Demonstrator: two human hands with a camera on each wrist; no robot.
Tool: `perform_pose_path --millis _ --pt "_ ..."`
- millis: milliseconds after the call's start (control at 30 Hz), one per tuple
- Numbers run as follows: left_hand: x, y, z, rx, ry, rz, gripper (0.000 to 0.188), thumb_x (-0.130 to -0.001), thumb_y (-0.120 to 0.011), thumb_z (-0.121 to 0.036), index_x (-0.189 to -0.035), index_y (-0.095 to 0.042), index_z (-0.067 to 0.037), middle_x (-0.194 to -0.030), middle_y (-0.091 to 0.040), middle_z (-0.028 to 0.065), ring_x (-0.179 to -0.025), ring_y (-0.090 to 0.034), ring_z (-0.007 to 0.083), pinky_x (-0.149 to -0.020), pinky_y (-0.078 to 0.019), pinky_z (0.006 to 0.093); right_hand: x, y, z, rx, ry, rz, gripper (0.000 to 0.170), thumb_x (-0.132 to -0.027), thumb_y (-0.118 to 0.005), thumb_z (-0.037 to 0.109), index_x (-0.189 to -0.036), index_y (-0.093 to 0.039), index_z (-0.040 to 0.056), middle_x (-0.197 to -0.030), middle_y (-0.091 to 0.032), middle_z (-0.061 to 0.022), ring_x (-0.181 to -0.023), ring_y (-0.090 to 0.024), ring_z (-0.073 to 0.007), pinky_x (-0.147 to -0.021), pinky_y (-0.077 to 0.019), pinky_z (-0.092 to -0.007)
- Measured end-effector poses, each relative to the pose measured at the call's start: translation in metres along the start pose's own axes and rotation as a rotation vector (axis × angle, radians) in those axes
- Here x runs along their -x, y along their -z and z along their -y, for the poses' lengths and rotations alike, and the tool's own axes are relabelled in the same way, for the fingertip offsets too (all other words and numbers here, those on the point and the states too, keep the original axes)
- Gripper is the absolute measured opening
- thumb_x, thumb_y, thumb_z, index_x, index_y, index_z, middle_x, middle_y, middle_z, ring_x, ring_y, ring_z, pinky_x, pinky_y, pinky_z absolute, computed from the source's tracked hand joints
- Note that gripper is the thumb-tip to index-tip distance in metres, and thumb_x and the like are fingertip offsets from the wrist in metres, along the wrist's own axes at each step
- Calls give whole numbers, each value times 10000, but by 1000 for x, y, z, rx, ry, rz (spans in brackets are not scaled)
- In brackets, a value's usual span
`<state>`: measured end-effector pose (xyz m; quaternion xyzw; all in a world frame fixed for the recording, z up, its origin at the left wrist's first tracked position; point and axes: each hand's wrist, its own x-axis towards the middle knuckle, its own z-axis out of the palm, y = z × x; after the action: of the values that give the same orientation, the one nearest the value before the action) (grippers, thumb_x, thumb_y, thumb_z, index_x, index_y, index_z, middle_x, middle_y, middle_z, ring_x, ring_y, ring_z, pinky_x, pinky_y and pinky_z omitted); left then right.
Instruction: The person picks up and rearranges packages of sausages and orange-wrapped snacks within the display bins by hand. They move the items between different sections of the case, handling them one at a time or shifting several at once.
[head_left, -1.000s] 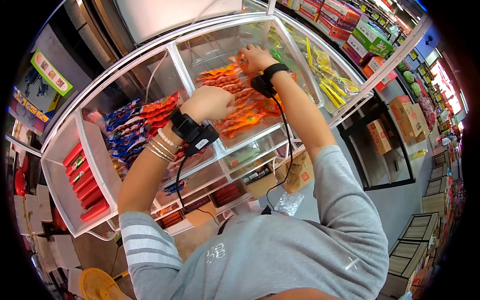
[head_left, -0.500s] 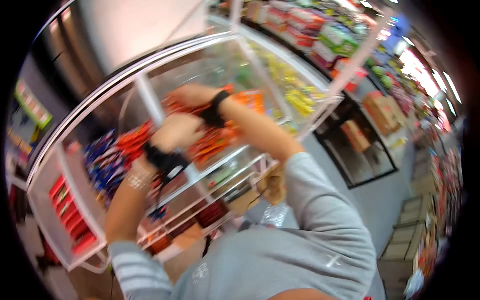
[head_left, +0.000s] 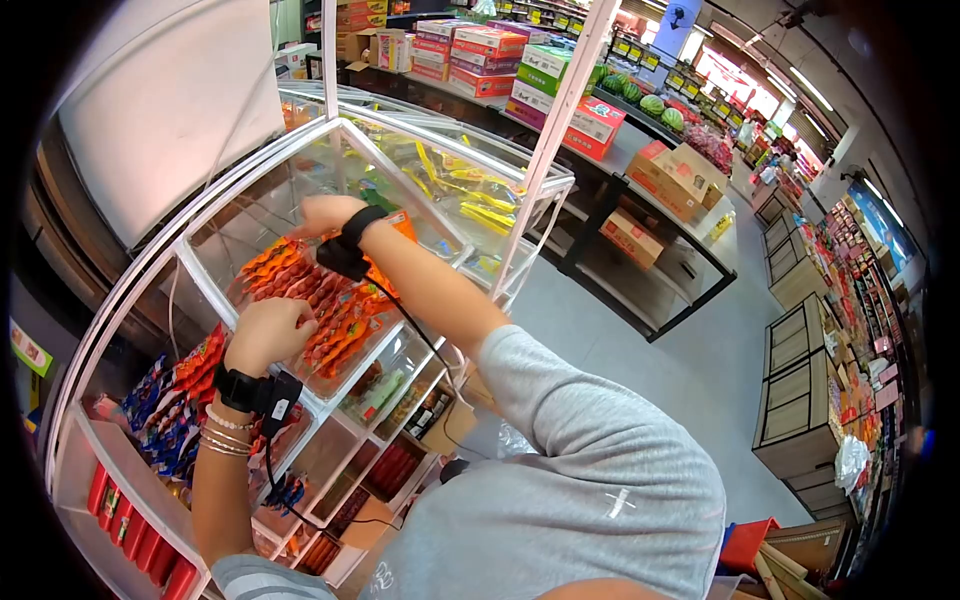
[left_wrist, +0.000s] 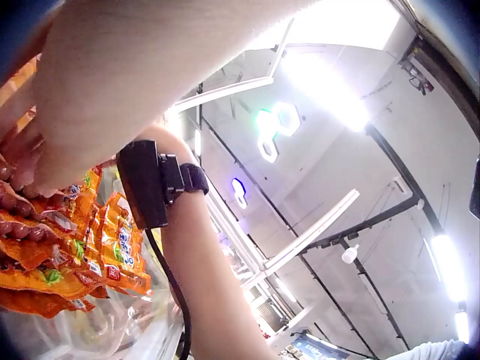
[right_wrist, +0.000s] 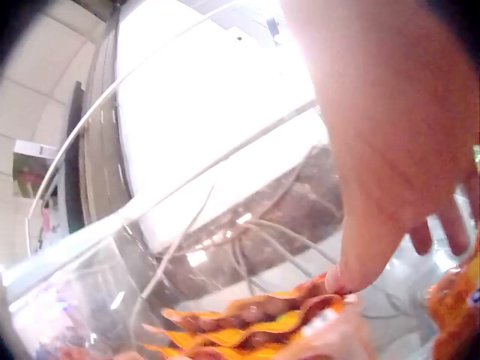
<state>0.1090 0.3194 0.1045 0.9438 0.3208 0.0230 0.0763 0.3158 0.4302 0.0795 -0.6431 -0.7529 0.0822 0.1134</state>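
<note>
- Nearest, a grey shirt (head_left: 580,440) fills the bottom of the head view.
- The left hand (head_left: 268,333) is over the near left part of the orange packets (head_left: 350,320); whether it holds one I cannot tell.
- The orange packets lie overlapping in a clear-walled, white-framed compartment of the case (head_left: 208,284). Their long axis, shown by wavy edges, slants from lower left to upper right in the head view; which end is the front I cannot tell.
- The right hand (head_left: 330,213) is at their far side; in the right wrist view its thumb tip touches a packet, other fingers spread away from it. Whether it grips I cannot tell.
- Blue packets (head_left: 150,415) lie in the compartment to the left, yellow packets (head_left: 485,215) to the right.
- Beyond are a grey floor (head_left: 545,320) and a black-framed table (head_left: 652,328) bearing cartons (head_left: 680,178).
- Farther off, stacked boxes (head_left: 488,60), watermelons (head_left: 652,104) and ceiling lights (head_left: 810,88).
</note>
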Motion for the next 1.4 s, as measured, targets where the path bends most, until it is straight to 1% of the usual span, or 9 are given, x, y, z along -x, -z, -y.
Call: perform_pose_path --millis 400,567,733,800,933,1033,1167,1233,1400 --pt "2 0 2 -23 -12 -27 209 -772 -559 -268 -828 -661 -94 -774 -642 123 -767 -615 300 -697 -480 410 11 21 -25 35 -153 124 212 -651 -624 186 -776 -682 25 -806 -644 -182 -757 -625 -321 -645 -501 -396" --pt "0 -5 0 -5 -4 -1 206 -777 -566 -265 -844 -657 -93 -787 -643 121 -770 -620 288 -687 -482 392 9 28 -32 -222 -266 -225 227 -635 -659 208 -737 -674 5 -837 -651 -188 -772 -635 -339 -668 -513 -383" --pt "0 -4 3 -12 -2 -37 202 -759 -590 -284 -830 -645 -103 -751 -644 97 -732 -628 267 -649 -486 368 10 33 -8 -486 82 -715 260 -617 -693 190 -814 -651 25 -800 -642 -161 -785 -609 -353 -681 -498 -389" --pt "-1 -7 5 -17 -15 -45 204 -758 -591 -287 -830 -646 -105 -748 -644 98 -732 -628 266 -650 -486 369 7 26 9 -397 542 -904 193 -641 -679 140 -806 -635 52 -724 -573 -106 -775 -574 -289 -687 -473 -382" --pt "-1 -8 6 0 -7 -45 212 -758 -593 -300 -824 -648 -105 -737 -644 99 -732 -628 267 -652 -485 373 15 22 35 -184 622 -984 139 -699 -681 156 -831 -670 112 -700 -576 -66 -730 -568 -273 -661 -468 -360" --pt "0 -5 3 -25 -3 -34 219 -762 -587 -305 -826 -652 -106 -728 -641 101 -731 -626 274 -656 -485 378 27 24 46 -571 376 -745 189 -725 -693 204 -899 -698 129 -634 -609 -65 -596 -587 -242 -563 -468 -332" --pt "1 1 -3 -30 20 10 218 -786 -556 -279 -835 -662 -95 -789 -643 132 -783 -615 304 -704 -480 407 35 37 46 -392 428 -934 230 -762 -678 198 -975 -690 114 -603 -631 -86 -481 -586 -178 -499 -463 -292" --pt "2 -2 1 -5 -16 -25 223 -789 -557 -286 -843 -664 -98 -792 -643 134 -781 -614 309 -708 -479 409 54 55 56 -783 198 -578 223 -779 -670 182 -980 -687 87 -636 -652 -72 -499 -596 -115 -493 -467 -251" --pt "1 -1 1 -4 18 4 224 -785 -569 -289 -842 -665 -95 -797 -643 137 -780 -618 311 -709 -480 414 29 45 40 -967 495 -517 179 -786 -587 69 -926 -684 14 -672 -665 -59 -586 -629 -93 -515 -505 -231"
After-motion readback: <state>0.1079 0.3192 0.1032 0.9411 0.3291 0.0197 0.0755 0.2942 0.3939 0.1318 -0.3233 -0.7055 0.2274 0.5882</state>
